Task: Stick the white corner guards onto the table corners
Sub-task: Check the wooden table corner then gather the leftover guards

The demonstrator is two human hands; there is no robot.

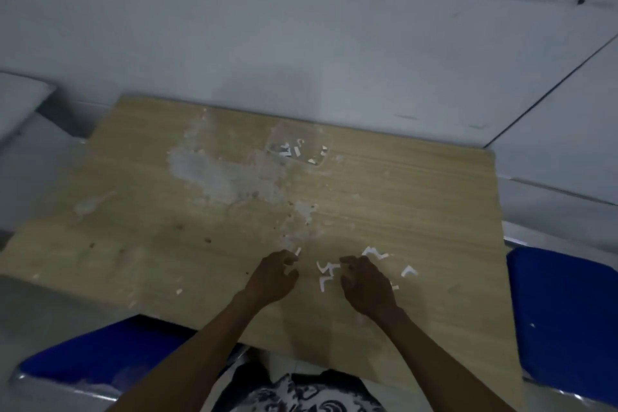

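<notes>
Several white corner guards lie loose on the wooden table (pixel 384 197) near its front edge: one (pixel 323 275) between my hands, one (pixel 376 253) just beyond my right hand, one (pixel 408 272) further right. My left hand (pixel 272 279) has its fingers curled, and its thumb and forefinger pinch a small white corner guard (pixel 298 251). My right hand (pixel 366 286) hovers over the loose pieces with bent, spread fingers and nothing seen in it. The table's far left corner (pixel 122 98) and far right corner (pixel 491 151) look bare.
A clear plastic bag (pixel 297 150) with more white pieces lies near the table's far edge. A worn whitish patch (pixel 214 174) covers the table's middle. Blue chairs stand at the front left (pixel 110 358) and at the right (pixel 565 318). A grey wall rises behind the table.
</notes>
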